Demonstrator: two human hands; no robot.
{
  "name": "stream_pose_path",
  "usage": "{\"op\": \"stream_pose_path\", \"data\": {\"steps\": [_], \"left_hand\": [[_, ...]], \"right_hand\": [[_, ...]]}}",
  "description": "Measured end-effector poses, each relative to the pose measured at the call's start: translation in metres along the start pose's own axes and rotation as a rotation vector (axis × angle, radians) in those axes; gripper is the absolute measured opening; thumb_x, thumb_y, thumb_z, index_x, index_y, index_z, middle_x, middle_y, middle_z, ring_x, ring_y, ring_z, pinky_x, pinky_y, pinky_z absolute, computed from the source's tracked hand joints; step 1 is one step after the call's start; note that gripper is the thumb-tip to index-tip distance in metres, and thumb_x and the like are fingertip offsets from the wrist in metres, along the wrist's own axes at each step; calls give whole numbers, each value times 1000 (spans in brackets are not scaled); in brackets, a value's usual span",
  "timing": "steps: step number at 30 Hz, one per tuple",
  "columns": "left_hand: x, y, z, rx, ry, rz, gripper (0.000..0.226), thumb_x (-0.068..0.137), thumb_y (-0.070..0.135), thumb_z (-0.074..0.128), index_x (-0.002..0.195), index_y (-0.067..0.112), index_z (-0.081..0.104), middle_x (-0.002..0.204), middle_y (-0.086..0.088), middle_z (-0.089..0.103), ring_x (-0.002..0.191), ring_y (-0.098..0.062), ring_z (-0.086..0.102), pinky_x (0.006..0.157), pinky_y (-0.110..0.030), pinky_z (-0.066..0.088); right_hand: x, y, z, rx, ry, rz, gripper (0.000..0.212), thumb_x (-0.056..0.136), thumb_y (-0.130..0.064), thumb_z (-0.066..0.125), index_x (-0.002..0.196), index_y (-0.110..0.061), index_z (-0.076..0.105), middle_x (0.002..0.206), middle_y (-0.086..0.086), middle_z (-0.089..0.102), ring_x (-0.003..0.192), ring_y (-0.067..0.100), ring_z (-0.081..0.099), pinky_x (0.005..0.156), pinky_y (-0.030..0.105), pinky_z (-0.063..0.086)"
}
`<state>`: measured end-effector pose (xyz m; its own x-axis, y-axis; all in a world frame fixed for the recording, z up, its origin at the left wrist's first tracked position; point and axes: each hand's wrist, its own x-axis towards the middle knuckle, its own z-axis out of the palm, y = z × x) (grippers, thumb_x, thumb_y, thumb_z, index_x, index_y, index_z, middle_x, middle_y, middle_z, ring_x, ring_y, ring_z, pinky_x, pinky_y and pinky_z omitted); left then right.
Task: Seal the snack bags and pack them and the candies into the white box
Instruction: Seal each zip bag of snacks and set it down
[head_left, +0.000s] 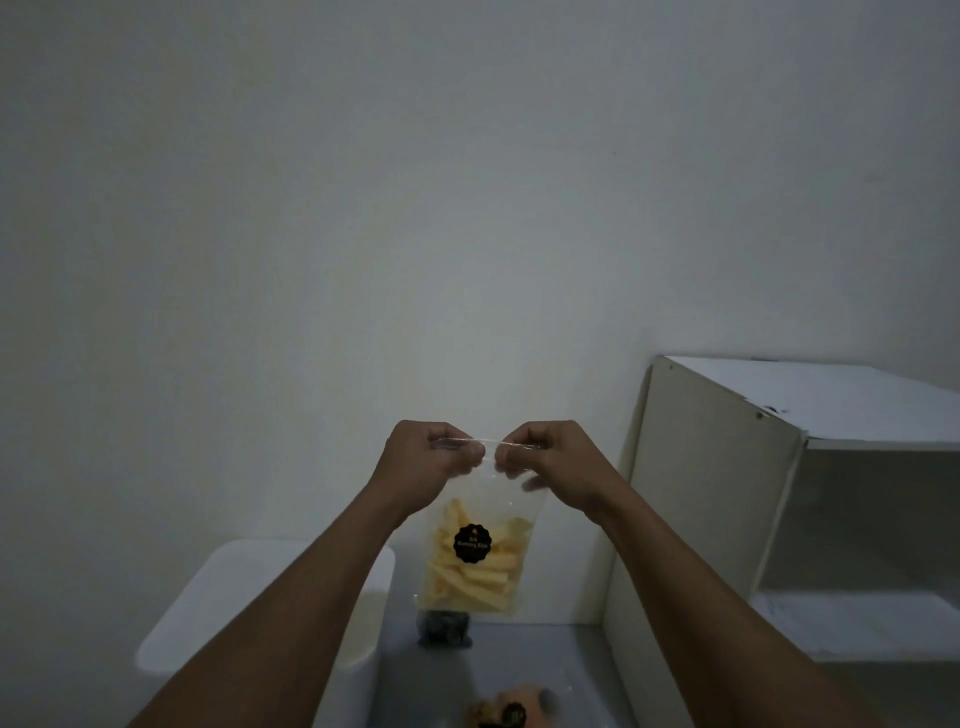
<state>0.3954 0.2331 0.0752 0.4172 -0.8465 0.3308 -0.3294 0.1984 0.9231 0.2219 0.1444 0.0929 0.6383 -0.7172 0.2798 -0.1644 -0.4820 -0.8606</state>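
Observation:
A clear snack bag of pale yellow sticks with a round black label hangs in front of me above the table. My left hand pinches the bag's top strip at its left end. My right hand pinches the same strip at its right end, and the two hands nearly touch. The white box stands at the lower left, partly behind my left forearm. A small dark packet lies on the table under the bag. Another snack bag with orange contents shows at the bottom edge.
A white open shelf unit stands on the right, against the plain wall. The grey table surface runs between the white box and the shelf unit. The light is dim.

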Motion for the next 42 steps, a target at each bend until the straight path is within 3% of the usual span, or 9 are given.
{"op": "stream_pose_path", "data": {"steps": [5,11,17,22,27,30,36,42], "left_hand": [[-2,7,-2,-112,-68,-48,14,81,13,78,87,1,75,90,-18,75,80,-20,70,79,-36,60],[0,11,-7,-5,-18,13,9,80,14,78,83,5,77,80,-15,76,70,-16,68,71,-26,57],[-2,13,-13,-212,-96,-89,14,83,12,76,89,-1,74,89,-17,74,79,-22,71,76,-34,61],[3,11,-14,-97,37,9,11,82,9,77,79,-1,73,82,-12,75,78,-23,72,76,-31,61],[3,13,-7,-67,9,74,9,81,11,78,84,3,77,79,-12,76,75,-22,74,72,-26,59],[3,13,-10,-138,-31,28,9,86,12,74,87,3,76,85,-14,76,79,-21,73,76,-31,61],[8,13,-20,-135,70,54,13,89,5,68,84,-7,71,82,-18,73,69,-19,70,65,-18,55],[14,15,-18,-186,-101,-91,24,88,28,71,98,6,73,91,-6,76,78,-14,69,83,-36,57]], "right_hand": [[0,-7,-3,-21,41,-35,7,84,-10,69,82,-8,75,79,5,76,69,8,65,64,25,52],[-1,-8,0,53,32,3,9,86,-15,72,89,-7,76,81,3,76,70,7,67,60,25,52],[-1,-12,-3,18,76,-37,9,86,-11,70,84,-4,75,78,7,75,66,9,64,62,26,52],[-1,-15,-3,-27,-2,-9,11,87,-17,70,88,-8,75,81,2,76,70,6,66,60,22,53],[5,-21,-3,-96,11,-35,10,86,-10,68,82,-6,75,72,3,71,64,8,59,60,23,48],[6,-21,-4,-88,44,-57,9,86,-11,70,81,-7,75,71,3,71,62,7,60,59,23,46],[3,-12,-2,46,-4,21,17,91,-21,70,97,-5,72,86,6,77,77,13,72,64,25,57],[5,-7,-8,59,99,-4,14,89,-7,69,86,7,69,75,14,75,64,20,67,65,33,53]]}}
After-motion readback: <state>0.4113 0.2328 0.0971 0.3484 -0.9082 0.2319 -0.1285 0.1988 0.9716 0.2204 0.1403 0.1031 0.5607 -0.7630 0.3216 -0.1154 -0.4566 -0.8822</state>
